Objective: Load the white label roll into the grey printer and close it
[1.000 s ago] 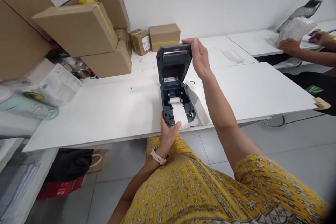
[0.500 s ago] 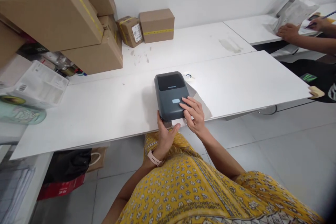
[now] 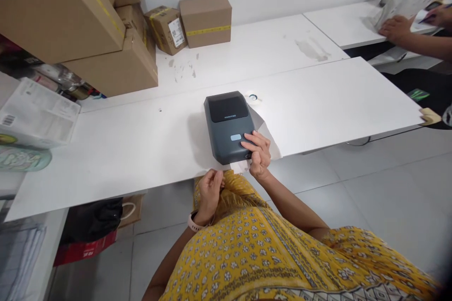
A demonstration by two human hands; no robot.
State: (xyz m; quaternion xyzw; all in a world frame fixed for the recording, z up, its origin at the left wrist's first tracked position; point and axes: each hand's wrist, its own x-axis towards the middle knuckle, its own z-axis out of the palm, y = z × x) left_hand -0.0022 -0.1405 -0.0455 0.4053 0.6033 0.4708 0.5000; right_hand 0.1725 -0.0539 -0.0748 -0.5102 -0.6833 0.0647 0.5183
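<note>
A dark grey label printer (image 3: pixel 229 127) with a black front panel and a light-blue button lies on the white table near its front edge. My right hand (image 3: pixel 259 153) grips its near right corner, fingers on top and thumb at the end face. From that end a white paper strip (image 3: pixel 239 166) sticks out over the table edge. A sheet of paper (image 3: pixel 270 138) shows beside the printer's right side, partly hidden by it. My left hand (image 3: pixel 211 188) is closed just off the table edge, apart from the printer; its curled fingers hide whatever they may hold.
Large cardboard boxes (image 3: pixel 102 68) are stacked at the left, with two smaller boxes (image 3: pixel 206 21) by the wall. A white carton (image 3: pixel 38 113) and a green bottle (image 3: pixel 26 159) are far left. A small ring (image 3: pixel 253 98) lies behind the printer. A co-worker's hands (image 3: pixel 397 28) are at the far right.
My left hand has let go of the printer's near left corner, moved down and left, and closed. My right thumb has shifted in against the printer's end. The view has tilted slightly.
</note>
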